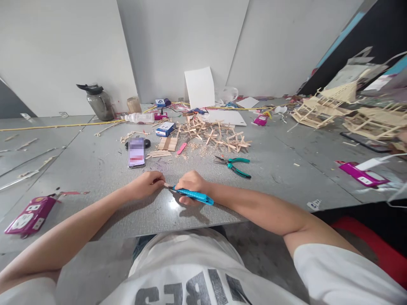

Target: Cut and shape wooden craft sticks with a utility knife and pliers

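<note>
My right hand (192, 183) is closed around a blue utility knife (197, 195), its blade pointing left. Pinched in my left hand (149, 184) is a small wooden stick (166, 184), whose end meets the knife's blade just above the grey table (127, 218). Most of the stick is hidden by the fingers. To the right of my right hand lie green-handled pliers (237, 164) with their jaws apart. Beyond the hands are a stack of flat wooden sticks (168, 144), a pink strip (181, 148) and a heap of crossed wooden sticks (219, 134) among shavings.
A phone (136, 152) rests beyond my left hand. Purple power strips lie at the left (31, 215) and right (362, 173). Wooden model structures (327, 108) stand at the right, with a dark bottle (100, 103) at the back left. The table's front edge is close to my body.
</note>
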`<state>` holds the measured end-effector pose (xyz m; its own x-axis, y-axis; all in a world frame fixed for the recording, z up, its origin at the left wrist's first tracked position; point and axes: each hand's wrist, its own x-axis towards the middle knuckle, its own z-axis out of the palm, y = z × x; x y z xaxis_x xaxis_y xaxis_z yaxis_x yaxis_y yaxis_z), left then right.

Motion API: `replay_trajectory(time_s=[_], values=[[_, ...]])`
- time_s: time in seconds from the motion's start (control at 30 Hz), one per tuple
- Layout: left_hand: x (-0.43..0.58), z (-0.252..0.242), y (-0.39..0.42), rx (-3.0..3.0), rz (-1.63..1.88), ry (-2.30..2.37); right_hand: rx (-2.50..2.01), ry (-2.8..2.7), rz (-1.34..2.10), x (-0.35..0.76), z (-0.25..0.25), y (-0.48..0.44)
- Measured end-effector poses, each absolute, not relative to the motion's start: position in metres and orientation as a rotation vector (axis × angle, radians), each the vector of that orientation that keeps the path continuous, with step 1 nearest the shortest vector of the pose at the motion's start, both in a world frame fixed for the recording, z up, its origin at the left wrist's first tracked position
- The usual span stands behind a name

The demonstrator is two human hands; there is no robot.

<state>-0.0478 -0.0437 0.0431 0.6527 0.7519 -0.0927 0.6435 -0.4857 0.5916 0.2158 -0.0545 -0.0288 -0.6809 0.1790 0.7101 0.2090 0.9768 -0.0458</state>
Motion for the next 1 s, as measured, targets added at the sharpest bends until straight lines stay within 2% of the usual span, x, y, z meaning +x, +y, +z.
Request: replay_trajectory(time_s=[0.37, 0.8, 1.0], values=[[-0.049, 0.039, -0.043, 2.290, 0.283, 1.072, -0.338, -2.409, -0.100, 0.217, -0.028, -0.056], [-0.048, 0.042, -0.035, 2.294, 0.260, 1.033, -0.189, -2.295, -0.128, 0.227, -0.038, -0.053], [-0.051, 0.045, -0.028, 2.241, 0.199, 1.002, -0.373, -2.145, -0.135, 0.233, -0.035, -0.056]])
